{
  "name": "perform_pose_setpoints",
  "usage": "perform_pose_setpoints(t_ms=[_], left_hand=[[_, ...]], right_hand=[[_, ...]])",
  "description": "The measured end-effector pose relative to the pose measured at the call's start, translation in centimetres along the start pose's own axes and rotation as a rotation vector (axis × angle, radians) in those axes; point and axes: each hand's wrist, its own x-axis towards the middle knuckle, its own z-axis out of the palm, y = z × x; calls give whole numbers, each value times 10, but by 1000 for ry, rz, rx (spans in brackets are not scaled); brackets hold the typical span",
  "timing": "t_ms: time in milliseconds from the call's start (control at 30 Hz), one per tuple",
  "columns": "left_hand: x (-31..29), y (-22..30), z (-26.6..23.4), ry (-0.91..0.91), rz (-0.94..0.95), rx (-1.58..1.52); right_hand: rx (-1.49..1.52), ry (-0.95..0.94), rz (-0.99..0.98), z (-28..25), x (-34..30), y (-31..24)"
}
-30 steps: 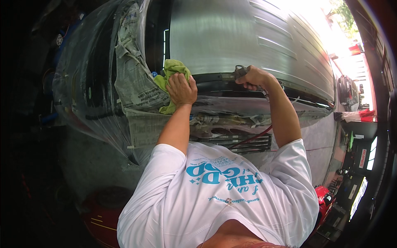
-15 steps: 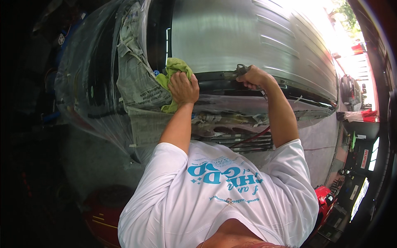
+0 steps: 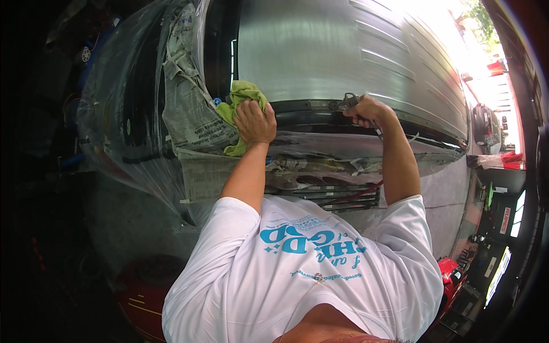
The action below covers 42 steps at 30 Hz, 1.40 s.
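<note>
While left grip (image 3: 255, 122) lies flattened atop green cloth (image 3: 245, 90), right grip (image 3: 370, 110) curls round grey tool (image 3: 350, 101).

Hands (image 3: 255, 122) on tool (image 3: 350, 102), green cloth (image 3: 245, 90)

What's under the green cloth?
Newspaper shows at the green cloth's left edge, and the left hand rests on top. Whatever lies directly beneath is covered.

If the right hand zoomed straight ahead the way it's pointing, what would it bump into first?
Probably the left hand, resting on the green cloth: the right hand and its grey tool seem to point left along the black strip. Depth is hard to judge.
</note>
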Motion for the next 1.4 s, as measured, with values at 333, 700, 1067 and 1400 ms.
perform_pose_setpoints(t_ms=[333,700,1067,1400], left_hand=[[-1,-1,-1,16,6,12],[-2,-1,2,44,-4,-40],[-4,-2,4,31,-9,-64],[-4,-3,2,44,-10,-86]], right_hand=[[63,-17,-157,8,-21,-19],[-192,54,-187,52,-3,-56],[-385,72,-141,65,-9,-77],[-406,81,-106,65,-16,-81]])
